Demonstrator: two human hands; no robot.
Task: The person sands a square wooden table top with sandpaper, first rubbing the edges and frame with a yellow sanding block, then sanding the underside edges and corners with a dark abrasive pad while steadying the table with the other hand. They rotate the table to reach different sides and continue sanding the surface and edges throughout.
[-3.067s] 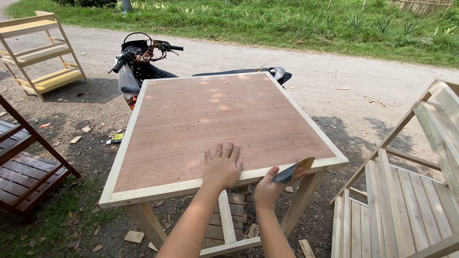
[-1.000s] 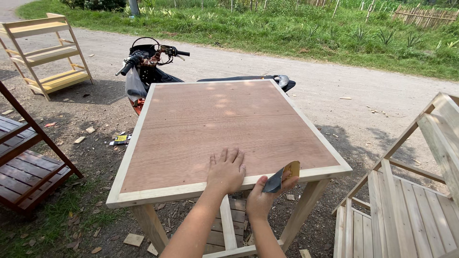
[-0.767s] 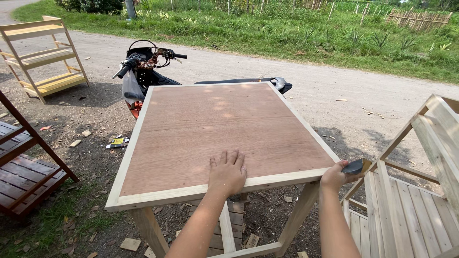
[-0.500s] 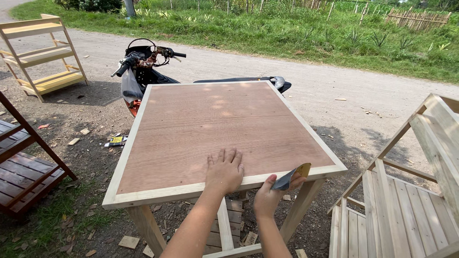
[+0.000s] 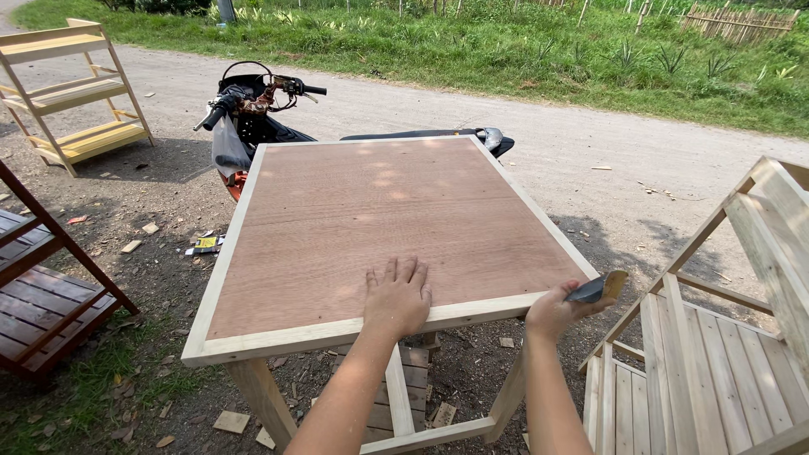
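Note:
A wooden table point(image 5: 278, 335) with a reddish plywood top and a pale wood frame stands in front of me. My left hand point(image 5: 397, 296) lies flat, fingers spread, on the top near its front edge. My right hand point(image 5: 554, 310) grips a folded piece of sandpaper point(image 5: 598, 288), dark on one face and tan on the other. It holds the paper against the front right corner of the pale frame.
A parked motorbike point(image 5: 253, 122) stands right behind the table. A pale slatted chair point(image 5: 725, 337) is close on the right, a dark red shelf rack point(image 5: 38, 295) on the left, a yellow shelf rack point(image 5: 72, 93) far left. Wood scraps litter the dirt.
My right hand has been sliding the sandpaper back and forth along the front right edge; since half a second ago it moved right toward the corner. My left hand stayed put.

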